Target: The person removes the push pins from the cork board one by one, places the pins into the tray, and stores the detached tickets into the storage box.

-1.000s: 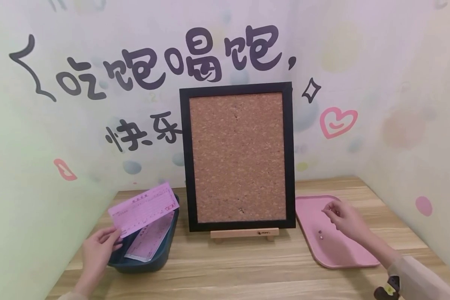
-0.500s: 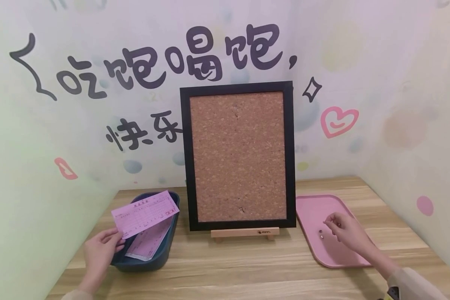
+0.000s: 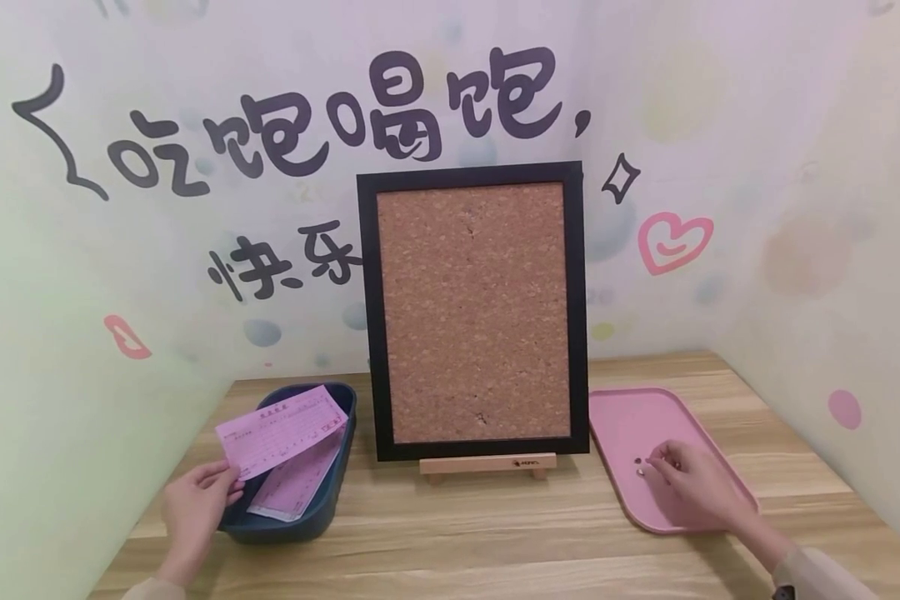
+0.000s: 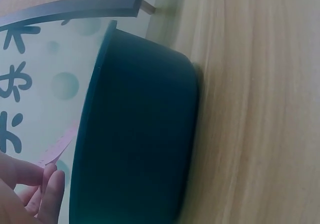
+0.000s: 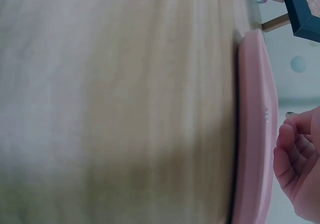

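Note:
My left hand (image 3: 201,500) pinches a pink printed paper slip (image 3: 279,429) by its lower left corner, holding it tilted over a dark blue bin (image 3: 317,527). Inside that bin lie more pink slips (image 3: 294,487). On the other side, my right hand (image 3: 692,475) hovers low over a pink tray (image 3: 637,404), thumb and forefinger pinched together. A tiny metal thumbtack (image 5: 290,114) shows at those fingertips in the right wrist view. Two small shiny tacks (image 3: 641,472) sit on the tray just left of the fingers. The left wrist view shows the left fingers beside the bin's rim.
Between bin and tray, a black-framed cork board (image 3: 480,317) stands upright on a small wooden easel (image 3: 487,464). The wood-grain table (image 3: 450,542) runs back to a wall (image 3: 285,208) with printed lettering.
My right hand has come down closer to the tray and the tacks. The pink slip in my left hand has dropped a little and lies flatter over the bin.

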A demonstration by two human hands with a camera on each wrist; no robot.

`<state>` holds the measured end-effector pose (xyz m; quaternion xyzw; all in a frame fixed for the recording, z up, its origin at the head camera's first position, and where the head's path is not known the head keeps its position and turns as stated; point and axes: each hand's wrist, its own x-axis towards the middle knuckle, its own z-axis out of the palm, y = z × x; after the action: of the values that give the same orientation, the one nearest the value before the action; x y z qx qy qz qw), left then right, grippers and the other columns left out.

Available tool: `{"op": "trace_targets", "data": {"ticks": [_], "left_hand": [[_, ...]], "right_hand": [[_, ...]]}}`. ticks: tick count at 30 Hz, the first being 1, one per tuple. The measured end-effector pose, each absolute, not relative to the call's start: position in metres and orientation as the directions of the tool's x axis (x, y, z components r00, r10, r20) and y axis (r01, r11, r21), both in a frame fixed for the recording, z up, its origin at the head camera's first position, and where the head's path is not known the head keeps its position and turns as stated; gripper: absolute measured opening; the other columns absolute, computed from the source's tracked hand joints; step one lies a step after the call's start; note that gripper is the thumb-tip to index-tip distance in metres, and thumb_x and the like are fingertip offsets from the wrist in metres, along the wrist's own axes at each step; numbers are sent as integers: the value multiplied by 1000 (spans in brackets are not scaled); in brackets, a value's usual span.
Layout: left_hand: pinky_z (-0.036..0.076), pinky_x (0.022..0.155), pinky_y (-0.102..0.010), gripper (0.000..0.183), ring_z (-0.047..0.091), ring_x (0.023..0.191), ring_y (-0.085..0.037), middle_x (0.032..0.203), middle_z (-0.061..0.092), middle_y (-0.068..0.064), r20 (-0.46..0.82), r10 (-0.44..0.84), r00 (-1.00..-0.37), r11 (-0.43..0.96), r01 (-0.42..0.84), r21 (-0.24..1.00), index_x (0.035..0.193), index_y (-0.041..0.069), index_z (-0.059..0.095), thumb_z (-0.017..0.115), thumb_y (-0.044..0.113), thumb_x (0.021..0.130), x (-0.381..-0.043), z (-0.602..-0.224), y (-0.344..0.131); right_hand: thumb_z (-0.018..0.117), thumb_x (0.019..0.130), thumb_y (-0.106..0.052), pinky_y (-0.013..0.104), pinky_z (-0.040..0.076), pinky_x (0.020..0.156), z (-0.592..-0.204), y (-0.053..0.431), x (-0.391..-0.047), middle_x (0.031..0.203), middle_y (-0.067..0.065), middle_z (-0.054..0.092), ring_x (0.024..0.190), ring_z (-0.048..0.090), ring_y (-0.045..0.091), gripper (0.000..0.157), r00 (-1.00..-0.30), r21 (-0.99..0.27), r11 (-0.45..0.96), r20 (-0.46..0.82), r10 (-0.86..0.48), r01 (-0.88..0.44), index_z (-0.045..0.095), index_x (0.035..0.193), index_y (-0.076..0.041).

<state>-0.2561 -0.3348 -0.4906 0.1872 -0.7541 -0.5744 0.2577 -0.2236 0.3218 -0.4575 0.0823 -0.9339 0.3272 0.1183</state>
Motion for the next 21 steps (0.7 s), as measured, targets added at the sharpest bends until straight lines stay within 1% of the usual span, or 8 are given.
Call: {"op": "trace_targets", "data": {"ticks": [3, 7, 9, 12, 14, 16, 19, 21], "left_hand": [[52, 51, -20, 26, 61, 52, -1, 54, 57, 25, 190, -572, -798, 311, 4, 951, 103, -7, 61, 63, 8, 82, -254, -489, -332], [52, 51, -20, 25, 61, 52, -1, 55, 58, 22, 204, -562, -802, 345, -3, 939, 101, -5, 62, 63, 10, 82, -253, -488, -332], [52, 48, -22, 24, 62, 52, -3, 57, 61, 16, 206, -541, -815, 360, -3, 933, 100, -7, 62, 62, 9, 82, -250, -482, -330], [49, 40, -27, 21, 60, 49, -1, 56, 62, 10, 227, -518, -825, 412, -8, 911, 95, -9, 62, 61, 6, 81, -240, -465, -318], [48, 38, -27, 22, 57, 46, 1, 58, 64, -1, 251, -502, -827, 461, -10, 887, 94, -13, 61, 58, 3, 80, -231, -449, -305], [47, 38, -22, 22, 53, 43, 6, 59, 65, -8, 274, -502, -821, 510, -25, 860, 93, -15, 62, 56, 2, 79, -223, -437, -292], [45, 42, -13, 23, 51, 41, 7, 66, 65, -20, 287, -482, -828, 559, -38, 828, 93, -17, 61, 56, 0, 78, -213, -423, -278], [43, 42, -11, 22, 51, 41, 6, 67, 66, -20, 279, -471, -837, 583, -58, 810, 93, -16, 62, 56, 0, 78, -210, -418, -274]], "right_hand": [[58, 85, -7, 20, 38, 47, -463, 323, -222, 62, -4, 49, 53, 39, 2, 5, -957, -568, 790, 281, -75, -229, 60, 82, -4], [59, 85, -8, 20, 37, 46, -469, 326, -221, 62, -5, 49, 51, 39, 1, 5, -960, -563, 797, 267, -78, -221, 61, 82, -4], [59, 85, -8, 20, 37, 43, -472, 327, -221, 60, -5, 49, 49, 38, 1, 5, -964, -568, 795, 252, -79, -213, 61, 83, -4], [58, 85, -7, 20, 37, 41, -474, 330, -222, 59, -5, 48, 47, 39, 1, 5, -967, -571, 793, 242, -83, -212, 61, 83, -4], [58, 85, -8, 21, 38, 41, -475, 330, -222, 59, -6, 49, 47, 40, 1, 5, -968, -575, 790, 237, -87, -212, 60, 82, -5], [58, 85, -9, 20, 38, 41, -475, 330, -223, 59, -6, 49, 48, 40, 1, 5, -969, -577, 788, 231, -92, -213, 60, 82, -6], [59, 85, -9, 20, 38, 41, -475, 330, -224, 59, -5, 49, 47, 40, 1, 5, -972, -586, 783, 211, -99, -207, 60, 82, -6], [59, 86, -10, 20, 37, 40, -475, 329, -224, 59, -5, 49, 46, 40, 1, 6, -976, -590, 782, 194, -103, -200, 60, 81, -6]]}}
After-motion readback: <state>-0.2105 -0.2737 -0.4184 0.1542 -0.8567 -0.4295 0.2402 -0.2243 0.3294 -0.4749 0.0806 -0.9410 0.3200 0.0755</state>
